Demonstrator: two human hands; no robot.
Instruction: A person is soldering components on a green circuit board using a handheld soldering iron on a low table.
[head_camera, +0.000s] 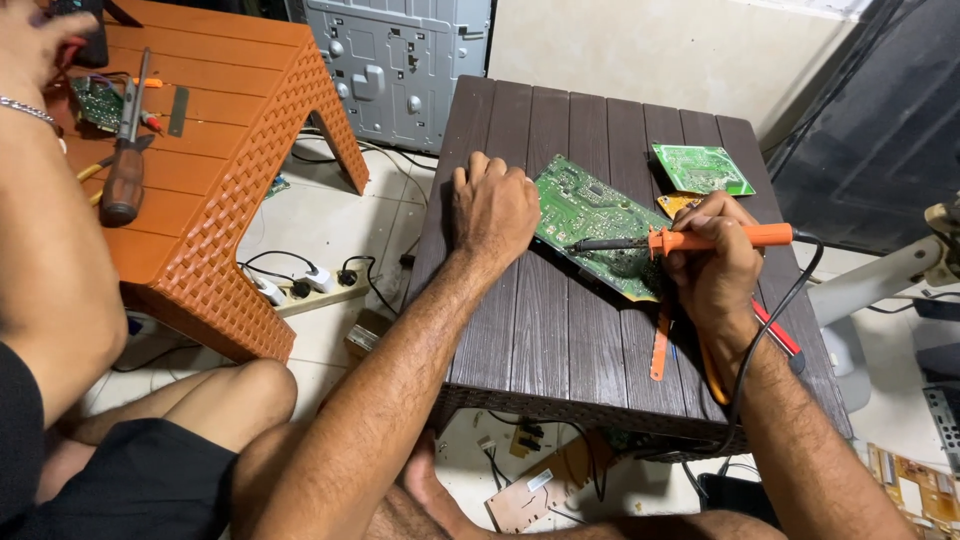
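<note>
Green board: the large circuit board (590, 225) lay flat on my dark slatted worktop (540, 330), its long axis running from upper left to lower right, between my two hands.
Right grip: my right hand (715, 265) was clenched around the orange soldering iron (700, 240), held almost level, its dark tip pointing left onto the board.
Left grip: my left hand (492, 205) grasped nothing; it rested knuckles up at the board's left edge, touching it, as far as I could tell.
Nearer hand: the right, since its iron tip met the board's middle.
Count: two green boards on my worktop, the smaller board (702, 169) beyond my right hand; one iron; one cord (770, 320).
Alongside: another person's arm (45, 230) by an orange table (215, 200) that carried one screwdriver (125, 150).
</note>
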